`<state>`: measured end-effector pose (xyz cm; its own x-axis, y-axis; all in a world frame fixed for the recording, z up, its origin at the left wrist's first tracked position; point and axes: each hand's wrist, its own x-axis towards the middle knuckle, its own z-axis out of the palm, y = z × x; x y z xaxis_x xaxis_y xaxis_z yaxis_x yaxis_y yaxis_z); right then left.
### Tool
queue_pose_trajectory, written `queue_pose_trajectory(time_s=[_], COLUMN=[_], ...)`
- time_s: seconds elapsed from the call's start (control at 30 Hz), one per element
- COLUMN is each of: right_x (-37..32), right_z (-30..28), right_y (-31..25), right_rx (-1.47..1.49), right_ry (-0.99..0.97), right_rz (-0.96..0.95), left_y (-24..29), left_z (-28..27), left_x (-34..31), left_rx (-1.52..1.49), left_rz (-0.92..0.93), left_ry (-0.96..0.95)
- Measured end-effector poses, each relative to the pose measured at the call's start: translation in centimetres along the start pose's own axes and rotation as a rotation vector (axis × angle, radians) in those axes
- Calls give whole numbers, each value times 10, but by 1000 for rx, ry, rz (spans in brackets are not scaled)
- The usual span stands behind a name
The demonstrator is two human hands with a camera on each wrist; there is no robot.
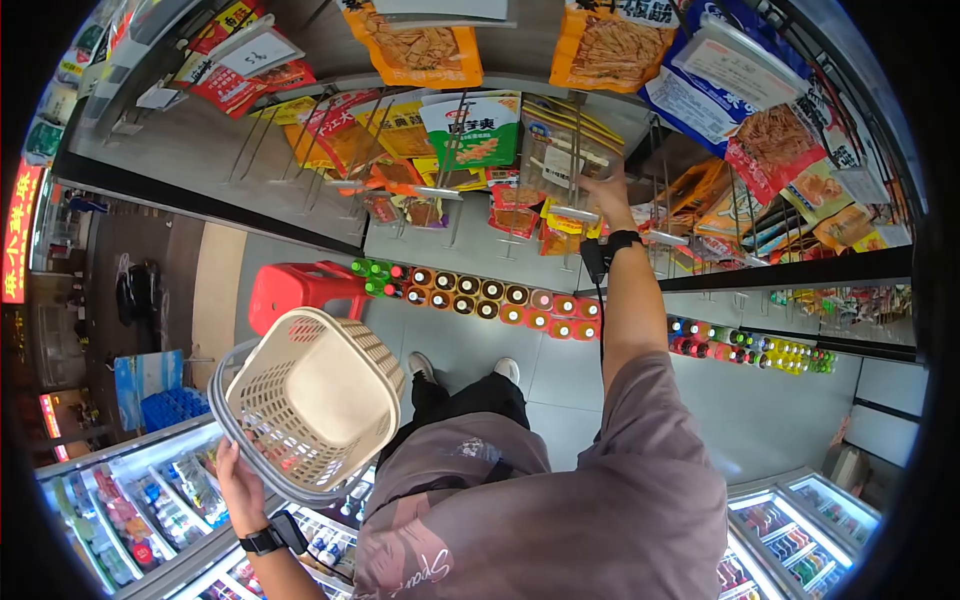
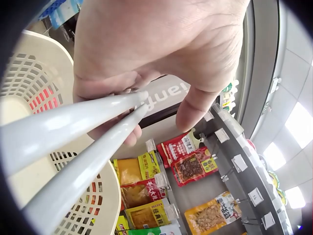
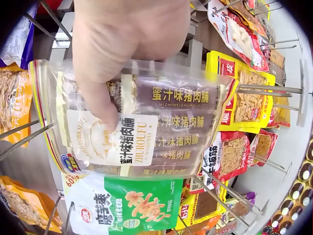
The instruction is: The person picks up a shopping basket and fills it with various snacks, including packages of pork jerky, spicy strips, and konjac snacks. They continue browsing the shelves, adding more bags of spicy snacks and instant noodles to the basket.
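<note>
Midway along a snack display, in the head view, a shopper's right hand (image 1: 608, 197) reaches to a clear packet (image 1: 562, 158) at the rack (image 1: 225, 165) on the far side, just right of a green-and-white packet (image 1: 482, 132), while the left hand (image 1: 240, 485) carries a beige basket (image 1: 345, 385) at near left. A red stool (image 1: 290, 290) stands beyond the basket, left of bottles (image 1: 465, 294) lined up on the floor. In the left wrist view, the left fingers are curled around the basket's two pale grey handles (image 2: 78, 120). In the right wrist view, the right hand grasps the clear packet, thumb pressed on its labelled front, other fingers mostly hidden; metal hooks (image 3: 271, 89) jut out around it.
</note>
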<state>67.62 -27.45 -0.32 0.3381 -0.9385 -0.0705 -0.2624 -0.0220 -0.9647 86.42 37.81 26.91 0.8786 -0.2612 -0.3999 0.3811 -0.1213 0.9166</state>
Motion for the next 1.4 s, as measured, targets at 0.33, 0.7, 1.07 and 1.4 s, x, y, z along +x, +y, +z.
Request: queue_pose_trajectory(time_s=[0.33,0.7,1.07,1.4], right_x=[-19,-53,-64,-136], right_z=[3,-12,3,-23], right_y=[-15,-53,0,-36], right_rx=[-102,60,538,561], right_ry=[6,-68,-196,-294], right_rz=[-53,-92,-6,98], left_y=[8,5,-15,-21], left_z=[24,34,27,18], left_x=[-2,-5,-4,6], left_rx=[-11,41,-35,-128], left_rz=[-18,-12,-55,-66], left_ry=[-62,-128,-149,-233])
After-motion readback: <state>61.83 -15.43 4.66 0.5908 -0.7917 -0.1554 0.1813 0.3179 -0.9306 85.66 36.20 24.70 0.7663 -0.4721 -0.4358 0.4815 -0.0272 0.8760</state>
